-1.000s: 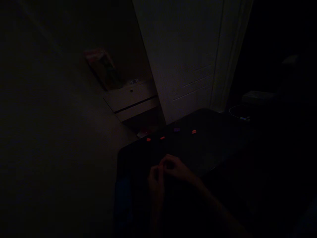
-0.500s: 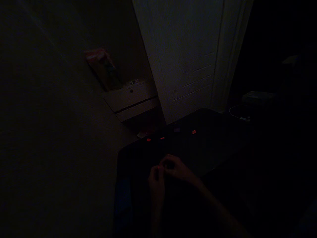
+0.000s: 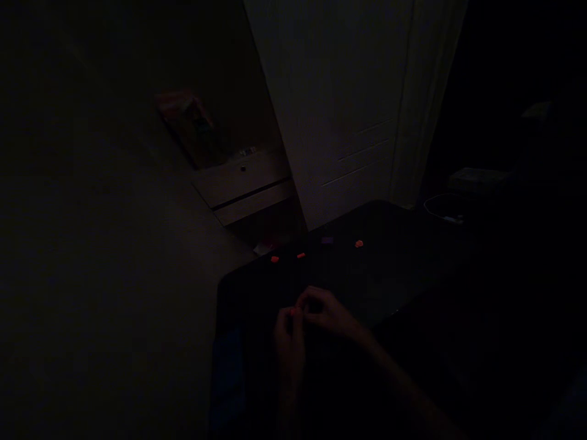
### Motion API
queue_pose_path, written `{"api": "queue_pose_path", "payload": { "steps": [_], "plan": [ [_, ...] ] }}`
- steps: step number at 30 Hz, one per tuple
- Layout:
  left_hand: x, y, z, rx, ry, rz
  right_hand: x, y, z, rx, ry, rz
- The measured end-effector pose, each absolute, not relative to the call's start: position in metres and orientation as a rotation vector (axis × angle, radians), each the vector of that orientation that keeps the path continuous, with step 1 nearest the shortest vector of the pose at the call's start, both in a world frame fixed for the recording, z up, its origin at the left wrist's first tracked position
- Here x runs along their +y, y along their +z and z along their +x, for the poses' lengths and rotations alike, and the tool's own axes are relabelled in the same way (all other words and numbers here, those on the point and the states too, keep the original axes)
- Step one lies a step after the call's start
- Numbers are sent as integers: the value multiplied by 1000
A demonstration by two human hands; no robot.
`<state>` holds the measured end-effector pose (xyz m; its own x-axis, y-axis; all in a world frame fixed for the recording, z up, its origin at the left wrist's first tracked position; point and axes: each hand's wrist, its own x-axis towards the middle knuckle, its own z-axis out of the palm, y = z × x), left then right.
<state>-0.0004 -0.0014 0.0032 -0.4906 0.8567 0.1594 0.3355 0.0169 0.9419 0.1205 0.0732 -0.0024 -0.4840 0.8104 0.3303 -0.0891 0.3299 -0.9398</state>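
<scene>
Over a dark table (image 3: 348, 275) my two hands meet at the fingertips. My left hand (image 3: 288, 336) pinches a small red-orange piece (image 3: 293, 312) between thumb and fingers; its kind does not show in the dark. My right hand (image 3: 325, 310) has its fingers curled, thumb and forefinger closed at the same piece. Whether both hands grip it or the right holds something of its own is hidden. Beyond the hands lie an orange-red lump (image 3: 274, 259), a short orange bar (image 3: 301, 255), a dark purple block (image 3: 327, 241) and another orange lump (image 3: 359, 244).
A dark blue flat thing (image 3: 228, 373) lies at the table's left edge. Behind stand a pale drawer unit (image 3: 250, 180) and a light door-like panel (image 3: 339, 110). To the right are a box (image 3: 477, 179) and a white cable (image 3: 433, 208). The room is very dark.
My hands stay almost in place, fingertips still together at the small red-orange piece. The picture has dimmed slightly; the things on the table have not moved.
</scene>
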Motion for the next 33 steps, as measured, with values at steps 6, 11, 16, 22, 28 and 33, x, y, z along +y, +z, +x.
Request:
{"api": "queue_pose_path", "payload": {
  "steps": [6,11,16,22,28,33],
  "plan": [
    [-1,-1,-2,1811,1494,1216,72,1,123,-1724,1294,-629],
    [0,2,-1,1825,1526,1199,71,1,122,-1701,1314,-644],
    [0,6,1,1830,1523,1178,71,-1,121,-1678,1329,-686],
    [-2,6,0,1823,1509,1217,72,0,120,-1695,1299,-679],
    [-1,3,-2,1821,1491,1222,70,3,121,-1692,1308,-686],
    [-1,3,-1,1818,1501,1197,71,2,121,-1686,1308,-699]
  ]
}}
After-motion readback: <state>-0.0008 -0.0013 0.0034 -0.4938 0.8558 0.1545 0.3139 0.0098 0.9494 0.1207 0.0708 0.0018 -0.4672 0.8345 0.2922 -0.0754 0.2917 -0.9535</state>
